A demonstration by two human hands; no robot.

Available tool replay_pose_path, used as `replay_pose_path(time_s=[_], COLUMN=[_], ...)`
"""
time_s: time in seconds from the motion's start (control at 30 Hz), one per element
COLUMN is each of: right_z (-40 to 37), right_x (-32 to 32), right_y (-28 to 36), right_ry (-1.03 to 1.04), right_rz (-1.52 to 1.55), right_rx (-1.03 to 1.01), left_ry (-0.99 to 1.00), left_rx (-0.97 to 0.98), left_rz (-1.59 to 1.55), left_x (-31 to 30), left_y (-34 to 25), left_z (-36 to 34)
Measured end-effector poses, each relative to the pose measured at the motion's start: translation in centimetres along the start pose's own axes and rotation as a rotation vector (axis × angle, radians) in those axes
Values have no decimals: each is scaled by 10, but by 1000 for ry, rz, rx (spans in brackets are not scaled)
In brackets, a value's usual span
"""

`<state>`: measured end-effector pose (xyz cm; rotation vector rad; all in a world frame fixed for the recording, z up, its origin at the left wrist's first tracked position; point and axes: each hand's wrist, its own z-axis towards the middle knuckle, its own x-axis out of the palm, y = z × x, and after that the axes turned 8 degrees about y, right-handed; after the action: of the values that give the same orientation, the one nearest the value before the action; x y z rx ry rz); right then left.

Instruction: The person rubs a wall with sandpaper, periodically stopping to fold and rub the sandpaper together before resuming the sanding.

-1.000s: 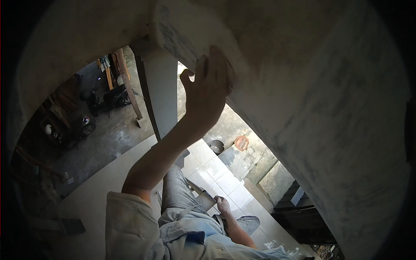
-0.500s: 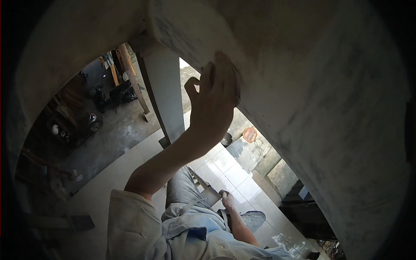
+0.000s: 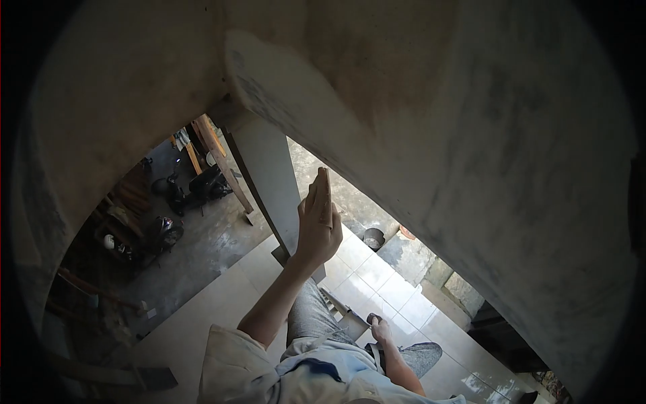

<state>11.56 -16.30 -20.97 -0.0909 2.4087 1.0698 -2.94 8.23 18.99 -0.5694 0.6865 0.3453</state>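
Observation:
My left hand (image 3: 316, 232) is raised in the middle of the view, fingers along one side of a thin flat brown block (image 3: 327, 195) seen on edge, thumb on the other. It is apart from the large pale surface (image 3: 431, 161), which is smeared with grey and brown patches and slopes across the upper right. Low down near my knee, my right hand (image 3: 381, 330) is closed round a small dark object (image 3: 373, 318), its kind too small to make out. Beside it runs a long narrow bar (image 3: 343, 307). My grey trousers (image 3: 313, 313) show below the left arm.
A grey upright panel (image 3: 266, 182) stands left of my raised hand. Motorbikes (image 3: 195, 192) and leaning wooden planks (image 3: 225, 168) are on the concrete floor at left. A dark pot (image 3: 373, 238) sits beyond the white tiles (image 3: 377, 273). A dark box-like thing (image 3: 498, 340) stands lower right.
My left hand has come off the pale surface, moved down and turned, so the block now shows edge-on. The whole view has shifted. My right hand keeps its grip.

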Motion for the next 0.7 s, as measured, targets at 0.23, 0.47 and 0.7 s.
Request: replay_pose_path(time_s=[0.23,0.47,0.7], right_z=[-2,-47,-96], right_x=[-18,-77,-71], right_y=[9,117,211], right_ry=[-148,-330,-202], right_rz=[337,504,281], right_rx=[32,-377,-533], left_ry=[418,546,671], left_rx=[-534,-689,-549], left_rz=[-792,-1022,-1281], left_x=[81,131,164], left_y=[26,15,-14], left_z=[-115,-170,-166])
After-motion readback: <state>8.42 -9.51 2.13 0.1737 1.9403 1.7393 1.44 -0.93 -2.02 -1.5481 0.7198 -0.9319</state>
